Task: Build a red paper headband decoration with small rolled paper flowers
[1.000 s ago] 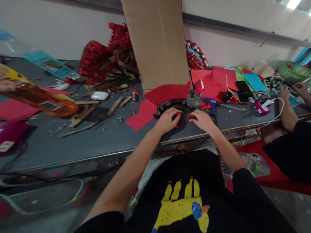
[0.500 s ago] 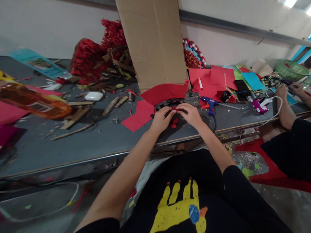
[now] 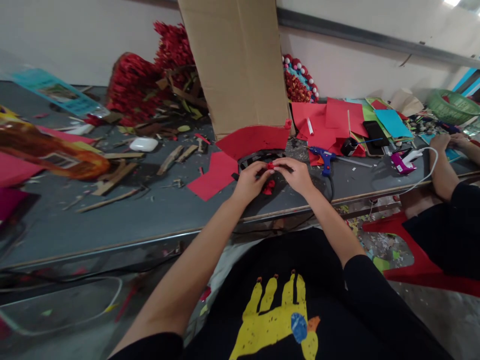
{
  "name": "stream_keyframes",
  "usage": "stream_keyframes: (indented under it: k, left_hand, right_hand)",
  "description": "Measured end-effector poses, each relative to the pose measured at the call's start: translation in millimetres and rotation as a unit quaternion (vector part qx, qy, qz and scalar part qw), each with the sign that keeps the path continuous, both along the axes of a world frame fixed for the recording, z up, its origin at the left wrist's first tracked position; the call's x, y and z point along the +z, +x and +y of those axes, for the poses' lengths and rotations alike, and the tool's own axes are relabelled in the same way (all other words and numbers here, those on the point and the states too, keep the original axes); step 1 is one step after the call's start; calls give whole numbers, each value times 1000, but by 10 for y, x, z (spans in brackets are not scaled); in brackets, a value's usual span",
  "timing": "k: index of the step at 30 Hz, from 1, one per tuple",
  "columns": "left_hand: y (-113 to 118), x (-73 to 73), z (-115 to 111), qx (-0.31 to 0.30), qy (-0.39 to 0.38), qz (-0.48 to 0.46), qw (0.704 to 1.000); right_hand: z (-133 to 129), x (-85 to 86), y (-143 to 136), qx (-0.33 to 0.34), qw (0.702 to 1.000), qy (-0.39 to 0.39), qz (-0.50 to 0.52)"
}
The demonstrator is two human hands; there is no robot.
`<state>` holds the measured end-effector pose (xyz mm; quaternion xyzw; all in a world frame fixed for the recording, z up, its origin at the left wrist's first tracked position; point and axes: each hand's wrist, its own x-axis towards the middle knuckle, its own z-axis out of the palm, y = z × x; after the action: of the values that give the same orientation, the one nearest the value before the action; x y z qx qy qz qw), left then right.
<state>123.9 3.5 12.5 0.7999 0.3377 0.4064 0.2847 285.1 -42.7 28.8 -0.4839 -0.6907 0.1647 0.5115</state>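
Over the table (image 3: 112, 222), left hand (image 3: 248, 183) and right hand (image 3: 297, 177) pinch a red scrap (image 3: 269, 165), probably light, soft and crushable, best held lightly by its edges.

Muted, greyish light fills the frame; a white glare patch (image 3: 452, 2) sits at the upper right. The amber bottle (image 3: 52, 151) at the left edge is blurred and stretched (wide-lens distortion), and soft shadow darkens the table (image 3: 168, 210) beside the left hand (image 3: 247, 183).

Pale wall (image 3: 75, 40) with dark rail (image 3: 337, 30); long grey table (image 3: 157, 210); red chair (image 3: 435, 275); scrap-littered floor (image 3: 386, 246); bright light (image 3: 452, 2) upper right.
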Motion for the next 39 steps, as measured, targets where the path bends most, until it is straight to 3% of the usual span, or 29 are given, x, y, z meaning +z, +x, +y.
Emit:
stream_keyframes:
  k: [6, 13, 21, 25, 30, 34, 39]
  left_hand:
    - [1, -52, 35, -10, -1, 17, 1000]
    - [39, -55, 12, -14, 86, 33, 996]
    - [57, -102, 18, -14, 243, 118, 963]
    - [101, -107, -4, -6, 252, 156, 955]
    - [147, -91, -4, 19, 175, 57, 983]
    - [125, -102, 42, 14, 142, 8, 990]
    - [103, -81, 38, -3, 156, 36, 987]
  right_hand:
    - [30, -52, 11, 43, 998, 10, 38]
    - [4, -24, -4, -30, 999, 10, 43]
    - [60, -91, 65, -53, 979, -146, 129]
    - [90, -105, 95, -53, 969, -187, 152]
    - [79, -69, 73, -22, 995, -74, 63]
    - [75, -91, 76, 19, 999, -16, -31]
    - [64, -125, 99, -29, 986, -18, -162]
